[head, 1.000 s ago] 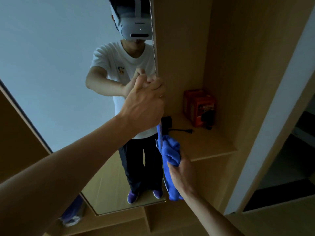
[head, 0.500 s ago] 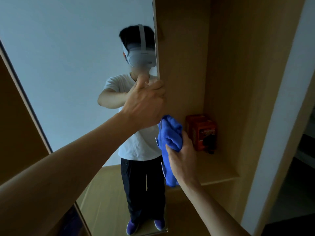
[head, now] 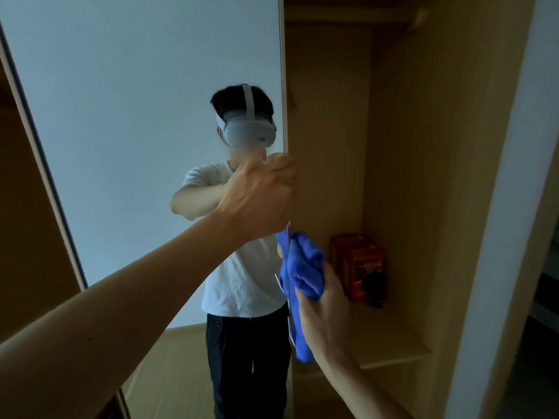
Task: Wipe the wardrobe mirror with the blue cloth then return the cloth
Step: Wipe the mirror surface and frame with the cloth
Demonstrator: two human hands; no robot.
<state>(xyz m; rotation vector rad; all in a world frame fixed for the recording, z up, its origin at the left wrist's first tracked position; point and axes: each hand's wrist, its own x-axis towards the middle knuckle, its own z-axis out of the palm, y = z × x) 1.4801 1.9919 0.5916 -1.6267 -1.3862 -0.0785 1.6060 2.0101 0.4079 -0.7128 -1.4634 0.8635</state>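
Blue cloth (head: 305,267) in right grip (head: 326,313); shelf (head: 390,337) holds box (head: 357,264).

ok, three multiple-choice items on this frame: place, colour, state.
1. The red rectangular box stands: A on the floor; B on the light wooden wardrobe shelf; C on a chair.
2. The crumpled cloth in the right hand is: A white; B green; C blue.
3. The left hand is: A gripping the tall wardrobe mirror's right edge; B hanging open; C flat on glass.
Key: 1 B, shelf board lies under it; 2 C, its folds read blue; 3 A, fingers curl round the edge.
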